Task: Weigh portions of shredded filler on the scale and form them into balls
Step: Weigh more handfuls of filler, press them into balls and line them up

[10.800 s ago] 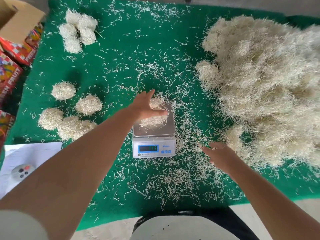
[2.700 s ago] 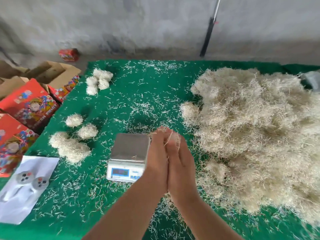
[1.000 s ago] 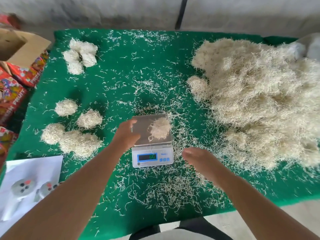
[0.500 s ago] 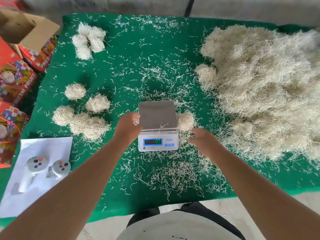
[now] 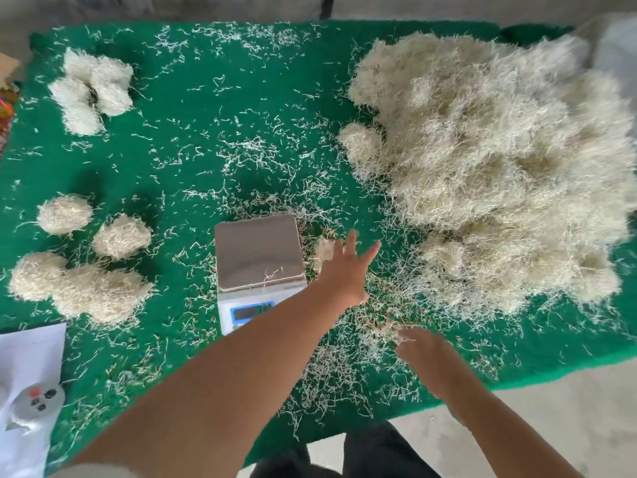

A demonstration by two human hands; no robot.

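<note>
A small digital scale with a bare steel pan sits mid-table; only a few strands lie on it. My left hand reaches across to the right of the scale, fingers spread straight over a small filler ball lying beside the pan. My right hand hovers low over loose shreds near the front edge, fingers loosely bent, holding nothing that I can see. A large heap of pale shredded filler covers the right of the table.
Several finished balls lie at the left and another cluster at the far left corner. Loose shreds litter the green mat. A white sheet with a controller lies at the front left. The table's front edge is close.
The left hand has crossed from the scale's left side to its right, over the small ball. The right hand has drawn back toward the front edge. The camera has shifted.
</note>
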